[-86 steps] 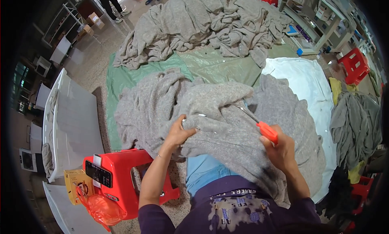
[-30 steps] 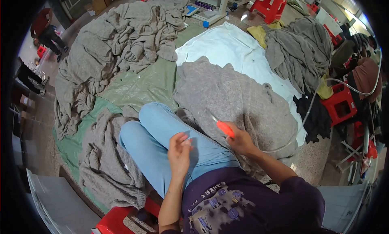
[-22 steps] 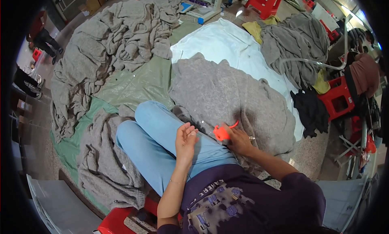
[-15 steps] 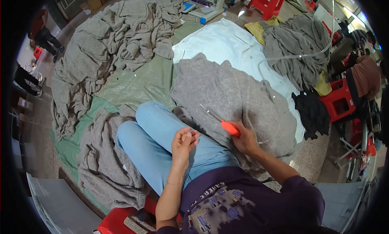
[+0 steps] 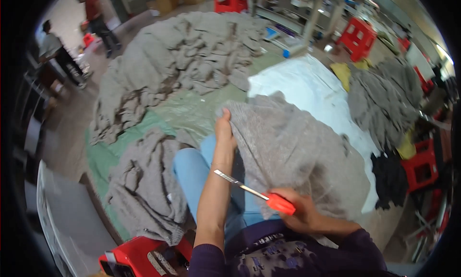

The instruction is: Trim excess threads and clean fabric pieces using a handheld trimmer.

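A grey knitted piece (image 5: pixel 288 133) lies over my lap and spreads away to the right. My left hand (image 5: pixel 224 128) grips its raised edge, thumb on top and the other fingers mostly behind the cloth. In my right hand (image 5: pixel 297 212) is a tool with an orange-red handle (image 5: pixel 280 203) and a thin metal shaft, whose flat tip looks notched or striped. The shaft points up and left, its tip in front of my left forearm. Whether my right fingers also touch the knit, I cannot tell.
Grey knitwear is heaped at the far left (image 5: pixel 168 56), near left (image 5: pixel 149 181) and right (image 5: pixel 384 94), on green (image 5: pixel 192 109) and white sheets (image 5: pixel 297 75). A black cloth (image 5: pixel 390 178) lies beside a red stool (image 5: pixel 422 166). Two people stand at the far left.
My left hand has moved up and forward and taken hold of the grey knit, lifting its edge. My right hand, still holding the tool, is lower in the view. The view has shifted.
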`<state>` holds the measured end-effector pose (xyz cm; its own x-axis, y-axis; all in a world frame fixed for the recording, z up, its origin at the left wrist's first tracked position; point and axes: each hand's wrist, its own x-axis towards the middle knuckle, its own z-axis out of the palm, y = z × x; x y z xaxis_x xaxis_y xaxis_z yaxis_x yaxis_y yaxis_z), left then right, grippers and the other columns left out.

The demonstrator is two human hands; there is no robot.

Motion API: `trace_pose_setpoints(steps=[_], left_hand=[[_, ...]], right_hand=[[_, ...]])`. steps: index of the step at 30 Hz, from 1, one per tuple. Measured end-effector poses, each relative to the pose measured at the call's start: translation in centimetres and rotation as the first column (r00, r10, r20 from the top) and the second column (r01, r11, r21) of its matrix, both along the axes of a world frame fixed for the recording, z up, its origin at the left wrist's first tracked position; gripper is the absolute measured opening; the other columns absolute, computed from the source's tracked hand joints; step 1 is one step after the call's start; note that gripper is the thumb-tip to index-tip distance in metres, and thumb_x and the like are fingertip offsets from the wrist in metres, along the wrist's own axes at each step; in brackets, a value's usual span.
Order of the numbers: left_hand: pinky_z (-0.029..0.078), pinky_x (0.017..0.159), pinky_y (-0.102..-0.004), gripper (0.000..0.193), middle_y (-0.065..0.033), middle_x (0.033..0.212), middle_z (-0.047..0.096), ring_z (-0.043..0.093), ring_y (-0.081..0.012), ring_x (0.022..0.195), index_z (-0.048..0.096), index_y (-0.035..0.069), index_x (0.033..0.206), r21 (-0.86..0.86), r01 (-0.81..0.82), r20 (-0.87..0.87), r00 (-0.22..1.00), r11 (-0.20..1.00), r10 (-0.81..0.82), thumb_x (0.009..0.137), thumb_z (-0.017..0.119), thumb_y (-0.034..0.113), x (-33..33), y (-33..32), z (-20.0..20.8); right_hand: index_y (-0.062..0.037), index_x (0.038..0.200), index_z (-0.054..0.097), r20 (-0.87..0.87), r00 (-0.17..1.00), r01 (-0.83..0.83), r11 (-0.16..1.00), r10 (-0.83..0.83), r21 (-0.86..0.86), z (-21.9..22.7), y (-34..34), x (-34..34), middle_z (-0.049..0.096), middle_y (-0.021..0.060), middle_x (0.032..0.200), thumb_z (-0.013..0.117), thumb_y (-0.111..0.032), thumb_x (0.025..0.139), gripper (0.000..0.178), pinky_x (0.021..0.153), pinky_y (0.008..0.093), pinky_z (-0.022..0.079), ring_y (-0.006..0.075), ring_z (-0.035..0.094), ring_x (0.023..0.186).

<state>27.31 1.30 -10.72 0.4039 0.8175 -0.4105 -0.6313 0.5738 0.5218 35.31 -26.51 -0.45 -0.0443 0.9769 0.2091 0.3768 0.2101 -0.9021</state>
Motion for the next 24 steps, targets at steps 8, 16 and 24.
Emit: trace_pose_setpoints(steps=[8,16,24], left_hand=[[0.055,0.08,-0.0433,0.038,-0.0155,0.117,0.055,0.062,-0.0291,0.097,0.037,0.007,0.133,0.546,-0.458,-0.022,0.829,0.702,0.558,0.096,0.048,0.007,-16.5,3.0,13.8],[0.05,0.09,-0.0475,0.044,-0.015,0.122,0.058,0.059,-0.0312,0.106,0.044,0.003,0.131,0.046,-0.354,-0.366,0.864,0.934,0.346,0.089,0.058,0.009,-27.3,-6.7,-4.1],[0.045,0.098,-0.0407,0.045,-0.0126,0.125,0.057,0.057,-0.0269,0.112,0.048,0.0,0.129,-0.175,-0.375,-0.034,0.926,0.91,0.375,0.093,0.058,0.025,-25.5,-13.1,-7.2]], right_hand=[[-0.0031,0.122,0.052,0.034,0.993,-0.116,0.976,0.112,0.185,1.9,5.2,-3.8,0.064,0.0165,0.108,0.065,0.001,0.081,0.044,0.076,0.0305,0.054,0.028,0.068,0.091],[-0.0107,0.129,0.047,0.0,0.806,-0.574,0.781,0.592,-0.244,-3.2,1.8,-6.6,0.063,0.0186,0.108,0.06,-0.009,0.084,0.047,0.074,0.0401,0.053,0.0354,0.066,0.089],[-0.0092,0.12,0.06,0.09,0.851,-0.432,0.787,0.517,-0.44,-0.7,2.6,-3.8,0.065,0.0177,0.104,0.068,-0.029,0.083,0.043,0.079,0.0392,0.051,0.031,0.064,0.094]])
